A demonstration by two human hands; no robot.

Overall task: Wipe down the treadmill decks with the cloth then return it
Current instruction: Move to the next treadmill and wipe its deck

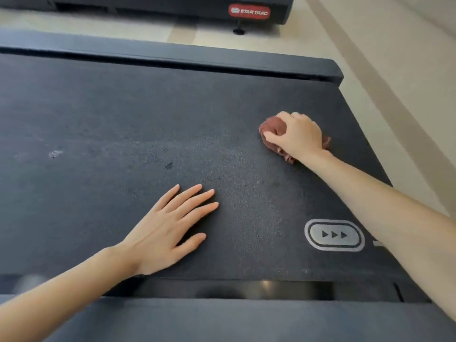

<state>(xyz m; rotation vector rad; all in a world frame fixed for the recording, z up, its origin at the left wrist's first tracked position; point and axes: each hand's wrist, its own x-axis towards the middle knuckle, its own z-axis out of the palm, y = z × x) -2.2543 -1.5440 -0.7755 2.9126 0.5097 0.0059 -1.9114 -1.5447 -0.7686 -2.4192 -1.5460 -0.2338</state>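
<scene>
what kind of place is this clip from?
Most likely a gym or fitness room. The person leans over a treadmill belt printed with an arrow marking, and a second machine with a Star Trac badge stands beyond it on pale flooring.

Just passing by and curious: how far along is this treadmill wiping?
Nothing looks finished yet. The right hand grips the reddish cloth on this deck, toward its right; the left hand rests flat. Pale specks sit further left, a second treadmill stands behind, and the cloth is unreturned.
</scene>
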